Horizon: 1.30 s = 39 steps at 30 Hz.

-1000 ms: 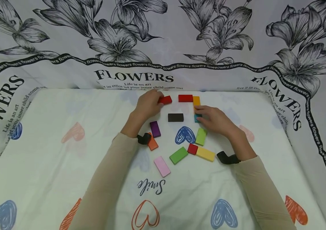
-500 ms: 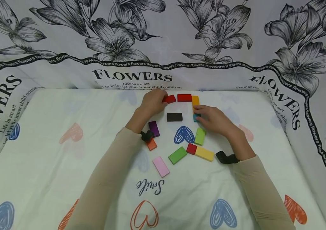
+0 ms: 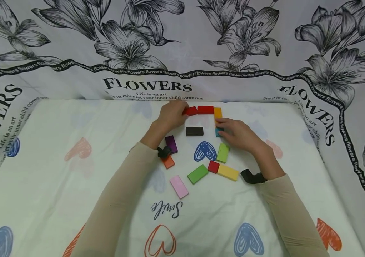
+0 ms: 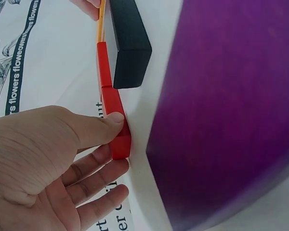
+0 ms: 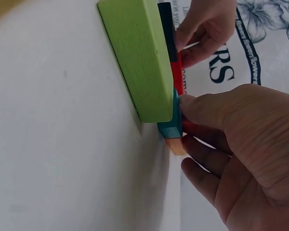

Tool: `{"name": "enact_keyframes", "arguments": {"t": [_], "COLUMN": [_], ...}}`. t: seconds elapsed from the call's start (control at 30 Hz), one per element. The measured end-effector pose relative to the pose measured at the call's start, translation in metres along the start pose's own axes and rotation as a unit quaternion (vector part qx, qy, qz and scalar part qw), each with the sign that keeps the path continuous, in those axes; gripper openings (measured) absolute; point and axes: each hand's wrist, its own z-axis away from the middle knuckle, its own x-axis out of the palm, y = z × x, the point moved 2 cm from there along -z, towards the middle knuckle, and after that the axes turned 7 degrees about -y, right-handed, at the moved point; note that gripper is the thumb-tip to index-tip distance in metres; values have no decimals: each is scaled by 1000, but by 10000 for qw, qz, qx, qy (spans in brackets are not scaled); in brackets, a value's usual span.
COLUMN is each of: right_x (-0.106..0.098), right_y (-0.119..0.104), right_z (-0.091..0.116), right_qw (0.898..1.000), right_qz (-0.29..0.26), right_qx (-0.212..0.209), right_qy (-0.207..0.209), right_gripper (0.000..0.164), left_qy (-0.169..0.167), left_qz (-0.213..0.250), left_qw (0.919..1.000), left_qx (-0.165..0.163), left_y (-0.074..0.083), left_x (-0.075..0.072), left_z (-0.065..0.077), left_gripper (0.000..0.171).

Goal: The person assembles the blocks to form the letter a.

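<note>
Between its thumb and fingers, my left hand pinches a red block lying on the cloth. That block's end meets a second red block, which leads to an orange-yellow block at the corner. My right hand holds a teal block just below the orange-yellow one, thumb on its inner side and fingers on its outer side. The fingers partly cover both blocks. A black block lies inside this row, apart from both hands.
Purple and orange blocks lie by the left wrist. Nearer are pink, green, small red and yellow blocks. A light green block sits below the right hand. The white cloth has printed hearts.
My left hand has slid the red block rightward, closing the gap to the second red block. The right hand has stayed at the teal block.
</note>
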Motion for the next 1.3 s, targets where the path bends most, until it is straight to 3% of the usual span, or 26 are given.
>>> {"name": "enact_keyframes", "arguments": {"t": [0.57,0.8,0.93,1.1,1.3], "right_x": [-1,0,0,-1,-4], "right_y": [-3,-1,-2,-5,-4], "right_z": [0,0,0,-2,-2], "right_qw": [10000,9999,9998,9997,9993], "right_qz": [67,109,151,240,352], "right_qx": [-10,35,5,-1,-105], "right_qy": [18,77,85,68,58], "right_gripper": [43,42,42,42,40], "left_qy": [37,58,197,266,197], "left_qz": [109,14,98,196,217], "left_qw": [9999,9999,9997,9994,9985], "left_qx": [46,-97,-107,114,472], "left_y": [-3,-2,-3,-1,16], "left_x": [1,2,0,-1,-7], "left_z": [3,10,22,41,63], "left_gripper": [37,49,51,49,47]}}
